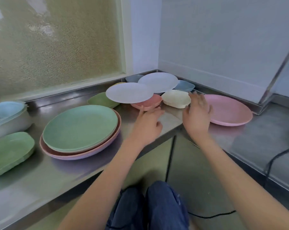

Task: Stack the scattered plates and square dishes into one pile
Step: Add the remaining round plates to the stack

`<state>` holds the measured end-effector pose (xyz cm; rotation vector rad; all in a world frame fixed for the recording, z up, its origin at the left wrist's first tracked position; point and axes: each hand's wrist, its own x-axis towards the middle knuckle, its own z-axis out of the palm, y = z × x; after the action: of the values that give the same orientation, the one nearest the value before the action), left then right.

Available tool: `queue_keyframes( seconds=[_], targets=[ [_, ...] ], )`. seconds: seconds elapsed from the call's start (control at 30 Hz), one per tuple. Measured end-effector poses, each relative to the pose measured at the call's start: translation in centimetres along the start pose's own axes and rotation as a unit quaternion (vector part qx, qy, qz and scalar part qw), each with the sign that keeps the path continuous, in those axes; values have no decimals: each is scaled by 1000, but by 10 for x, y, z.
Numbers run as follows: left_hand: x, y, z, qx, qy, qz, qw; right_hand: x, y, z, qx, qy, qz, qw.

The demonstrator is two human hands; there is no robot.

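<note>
Both my hands, left hand (148, 124) and right hand (197, 113), are loose-fingered and hold nothing; bumping the white round plate (129, 92) perched on the pink square dish (147, 102) near the surface's back corner could tip it.

a kitchen, probably a commercial one: a stainless steel corner surface (90, 165), frosted window (54, 39), and coloured plates (80, 128).

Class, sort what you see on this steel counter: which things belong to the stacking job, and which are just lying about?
Job: started pile topped by a green plate; two white plates; pink plate; pink dish; cream dish; green dishes; blue dishes.

Lying about: black cable; frosted window.
</note>
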<state>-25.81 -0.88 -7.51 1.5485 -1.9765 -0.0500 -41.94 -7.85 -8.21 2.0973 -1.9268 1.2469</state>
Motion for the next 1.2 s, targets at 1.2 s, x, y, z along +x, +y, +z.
queue_keyframes(
  seconds=[1.2],
  targets=[
    [-55,-79,-110,-80,287,-421,857,-71,-132,18,235,-185,-341,891]
  ],
)
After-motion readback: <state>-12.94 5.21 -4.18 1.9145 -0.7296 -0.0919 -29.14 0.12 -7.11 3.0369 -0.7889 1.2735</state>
